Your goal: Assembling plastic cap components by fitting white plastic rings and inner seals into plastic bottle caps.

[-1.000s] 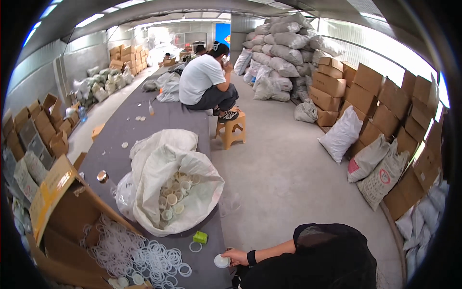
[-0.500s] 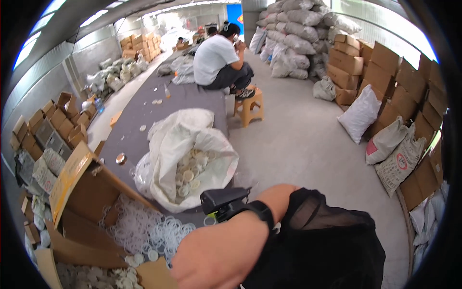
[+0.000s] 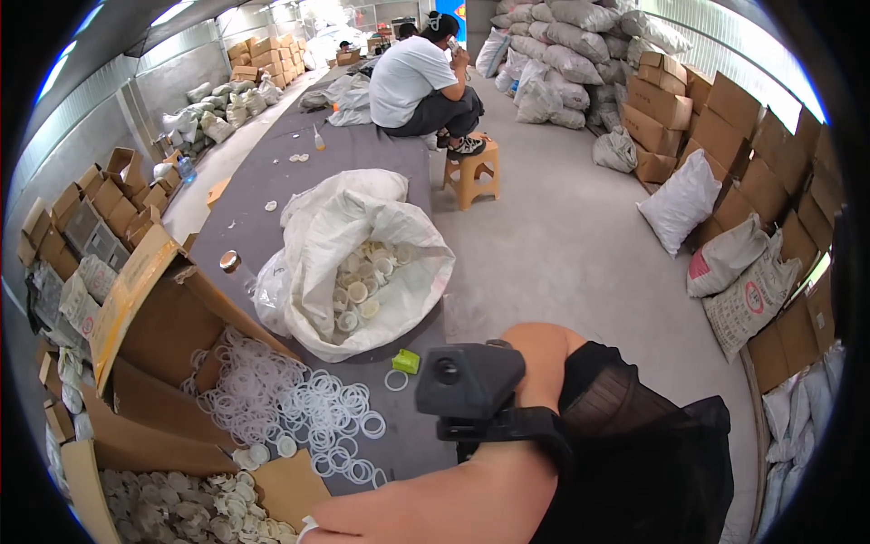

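Observation:
My right hand [image 3: 399,515] is at the lower edge, its arm bent across from the black sleeve at right, with a black camera-like device [image 3: 471,385] strapped on. Its fingers are cut off by the frame's edge; a small white thing shows beside it, too little to name. Nearest lie pale plastic rings [image 3: 335,408], heaped on the grey cloth and spilling from a tipped cardboard box [image 3: 172,335]. Below, an open box holds whitish round plastic pieces [image 3: 172,508]. A single ring [image 3: 396,380] lies by a small green object [image 3: 406,362]. My left hand is not in view.
A white woven sack [image 3: 317,281] of round plastic lids stands open on the cloth-covered table [image 3: 245,195]. A bottle [image 3: 237,267] lies left of it. Farther off, a person [image 3: 412,82] sits with feet on a stool [image 3: 476,172]. Cartons [image 3: 770,181] and sacks [image 3: 680,204] line the right.
My right hand has moved down toward the lower edge, uncovering more rings and the green object. The view has shifted slightly. The seated person has hardly moved.

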Available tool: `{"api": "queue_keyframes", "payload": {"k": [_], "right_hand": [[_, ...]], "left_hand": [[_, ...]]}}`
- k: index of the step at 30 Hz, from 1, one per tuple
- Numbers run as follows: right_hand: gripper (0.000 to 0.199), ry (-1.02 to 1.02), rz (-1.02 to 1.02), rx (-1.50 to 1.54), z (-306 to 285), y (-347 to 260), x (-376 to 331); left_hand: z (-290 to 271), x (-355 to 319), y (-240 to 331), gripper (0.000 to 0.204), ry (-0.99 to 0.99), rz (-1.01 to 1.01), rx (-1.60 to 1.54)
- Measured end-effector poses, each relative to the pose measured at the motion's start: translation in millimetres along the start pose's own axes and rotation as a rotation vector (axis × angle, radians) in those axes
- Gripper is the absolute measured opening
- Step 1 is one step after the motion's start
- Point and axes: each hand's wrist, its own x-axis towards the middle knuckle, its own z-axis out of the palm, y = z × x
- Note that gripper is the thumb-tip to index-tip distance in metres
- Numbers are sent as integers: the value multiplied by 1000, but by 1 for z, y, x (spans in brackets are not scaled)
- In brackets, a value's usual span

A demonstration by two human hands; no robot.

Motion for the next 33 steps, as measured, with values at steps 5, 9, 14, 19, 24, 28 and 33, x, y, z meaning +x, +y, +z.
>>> {"api": "queue_keyframes", "payload": {"k": [5, 9, 14, 19, 24, 28, 33], "right_hand": [[20, -144, 87, 101, 2, -1, -11], [23, -155, 307, 467, 47, 43, -55], [26, 77, 1276, 1303, 103, 60, -136], [25, 419, 1729, 1679, 157, 39, -188], [26, 257, 1761, 1763, 172, 17, -200], [28, 343, 1722, 1879, 173, 7, -202], [33, 426, 1717, 1956, 169, 1, -199]], "left_hand": [[11, 14, 15, 12, 59, -18, -99], [1, 1, 26, 11, 130, -82, -147], [22, -14, 115, 5, 102, -99, -557], [44, -17, 167, 4, -39, -132, -813], [62, -26, 164, 5, -94, -202, -782], [64, -35, 154, 5, -30, -100, -593], [65, -40, 148, 5, 1, -42, -547]]}}
